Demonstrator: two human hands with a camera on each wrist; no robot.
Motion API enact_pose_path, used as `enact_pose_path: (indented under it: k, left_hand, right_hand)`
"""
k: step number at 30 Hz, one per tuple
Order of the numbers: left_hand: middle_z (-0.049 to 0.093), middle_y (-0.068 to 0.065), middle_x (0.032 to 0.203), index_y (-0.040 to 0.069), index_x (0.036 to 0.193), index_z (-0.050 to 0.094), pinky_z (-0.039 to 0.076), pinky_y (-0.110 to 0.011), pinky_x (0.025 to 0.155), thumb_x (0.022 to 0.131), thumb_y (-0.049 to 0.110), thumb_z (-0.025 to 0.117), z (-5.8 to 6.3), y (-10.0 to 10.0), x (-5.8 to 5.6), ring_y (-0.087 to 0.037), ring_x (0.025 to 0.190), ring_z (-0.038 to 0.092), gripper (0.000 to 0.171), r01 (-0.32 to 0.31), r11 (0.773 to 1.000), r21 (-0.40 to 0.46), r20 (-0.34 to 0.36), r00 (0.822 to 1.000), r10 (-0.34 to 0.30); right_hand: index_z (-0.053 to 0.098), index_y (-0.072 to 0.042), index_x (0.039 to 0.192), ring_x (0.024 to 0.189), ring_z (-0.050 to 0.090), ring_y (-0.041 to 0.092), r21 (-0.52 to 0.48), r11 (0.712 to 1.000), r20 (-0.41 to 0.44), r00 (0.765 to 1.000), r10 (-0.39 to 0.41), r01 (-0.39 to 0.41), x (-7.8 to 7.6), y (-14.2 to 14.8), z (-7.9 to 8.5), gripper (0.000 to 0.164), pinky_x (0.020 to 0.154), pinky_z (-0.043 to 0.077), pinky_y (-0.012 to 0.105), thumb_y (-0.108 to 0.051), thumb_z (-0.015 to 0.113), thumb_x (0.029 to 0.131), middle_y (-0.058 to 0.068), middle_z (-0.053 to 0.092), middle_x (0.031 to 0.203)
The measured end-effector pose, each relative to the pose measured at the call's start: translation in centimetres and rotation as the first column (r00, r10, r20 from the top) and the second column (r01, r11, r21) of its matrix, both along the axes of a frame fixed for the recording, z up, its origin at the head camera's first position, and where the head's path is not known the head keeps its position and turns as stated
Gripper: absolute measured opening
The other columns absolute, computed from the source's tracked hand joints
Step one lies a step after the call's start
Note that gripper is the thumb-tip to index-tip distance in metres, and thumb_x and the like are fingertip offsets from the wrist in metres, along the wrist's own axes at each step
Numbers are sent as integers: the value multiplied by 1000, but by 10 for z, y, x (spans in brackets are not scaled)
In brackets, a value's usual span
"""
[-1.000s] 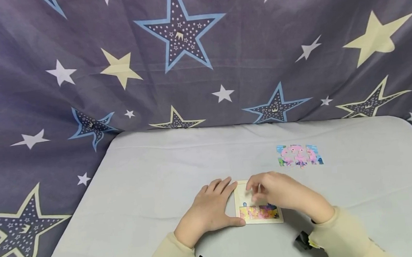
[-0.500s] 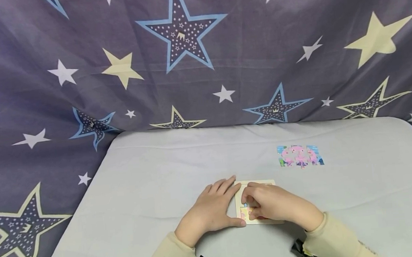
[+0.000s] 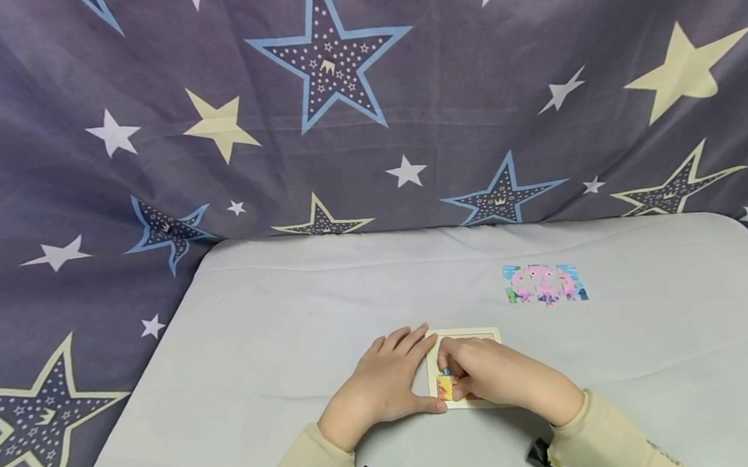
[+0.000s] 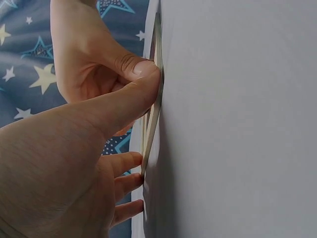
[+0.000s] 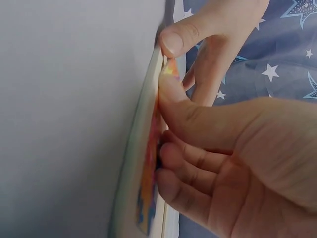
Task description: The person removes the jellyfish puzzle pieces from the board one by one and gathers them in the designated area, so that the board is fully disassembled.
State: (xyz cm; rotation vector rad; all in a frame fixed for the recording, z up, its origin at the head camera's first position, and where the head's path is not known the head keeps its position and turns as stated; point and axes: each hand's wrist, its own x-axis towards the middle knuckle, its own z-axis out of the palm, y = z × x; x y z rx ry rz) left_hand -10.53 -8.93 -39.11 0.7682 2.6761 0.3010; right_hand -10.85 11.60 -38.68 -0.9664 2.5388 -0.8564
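Note:
A small framed puzzle board (image 3: 467, 331) lies on the grey cloth in front of the person. The left hand (image 3: 384, 383) rests along its left edge, fingers spread, with the thumb (image 4: 141, 79) on the near left corner. At that corner the right hand (image 3: 500, 370) pinches a yellow puzzle piece (image 3: 446, 387) by its edge; in the right wrist view the piece (image 5: 172, 68) stands tilted up from the board. More colourful pieces (image 5: 148, 183) lie in the board's near row, mostly hidden from the head view by the right hand. A bit of blue shows under its fingers.
Farther back to the right, several pieces showing a pink cartoon character (image 3: 543, 284) lie together on the grey cloth (image 3: 275, 322). A dark star-patterned curtain (image 3: 341, 155) hangs behind and at the left.
The right hand has come down and left from above the board's upper part to its near left corner, where the yellow piece now tilts up. The left hand has stayed in place.

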Motion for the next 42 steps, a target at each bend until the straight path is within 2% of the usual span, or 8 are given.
enact_pose_path:
  k: [6,11,16,19,24,28,36,42]
  left_hand:
    - [21,4,163,21,157,31,24,-53,116,81,68,67,0,-1,0,-23,148,21,96,-5,1000,1,6,1000,5]
    - [21,3,163,20,157,31,23,-52,116,81,69,66,0,-1,0,-22,148,21,97,-5,1000,3,9,1000,5]
    - [20,3,164,21,157,31,23,-53,116,81,70,65,-1,-1,0,-23,148,20,97,-2,1000,4,16,1000,2]
    - [21,3,164,21,157,30,23,-53,116,81,70,65,-1,0,0,-23,149,20,97,-3,1000,2,16,1000,3]
    - [21,3,164,22,157,30,23,-53,116,80,70,65,-1,0,0,-24,148,20,97,-1,1000,-9,8,1000,1]
    - [20,3,164,22,157,30,23,-53,116,80,70,65,-1,0,0,-24,149,20,97,-4,1000,-15,12,1000,5]
    - [20,3,164,22,158,29,22,-53,116,81,69,66,0,1,-1,-23,149,19,97,-8,1000,-6,30,1000,8]
    - [21,2,164,20,157,31,23,-52,116,81,68,67,0,1,-1,-23,148,21,97,-3,1000,1,19,1000,3]
  right_hand:
    - [51,-15,92,64,43,2,-5,1000,-16,999,27,-28,-1,1,1,34,59,40,23,-11,83,78,-10,47,72]
    - [48,-16,91,64,42,2,8,998,-30,998,60,-60,-1,2,4,34,57,39,22,-9,81,82,-9,46,71]
    - [54,-17,94,66,48,1,17,998,1,998,58,-58,-3,6,10,24,60,43,23,-10,75,88,-13,54,75]
    - [57,-15,99,67,52,-1,-22,998,44,997,61,-60,-6,9,14,19,64,47,24,-11,73,91,-14,61,79]
    - [56,-11,104,56,48,0,-109,991,125,988,91,-77,-11,14,17,16,64,46,24,-7,68,94,-12,67,77]
    - [54,-11,105,55,48,-1,-115,989,134,986,103,-88,-14,16,16,17,67,45,25,-7,67,94,-12,69,77]
    - [55,-10,104,59,49,3,-110,994,162,986,24,-6,-23,32,19,14,59,44,24,-9,66,95,-7,68,77]
    - [57,-9,103,61,48,6,-50,997,128,990,-59,66,-30,50,24,14,57,43,24,-5,67,93,-6,65,76]
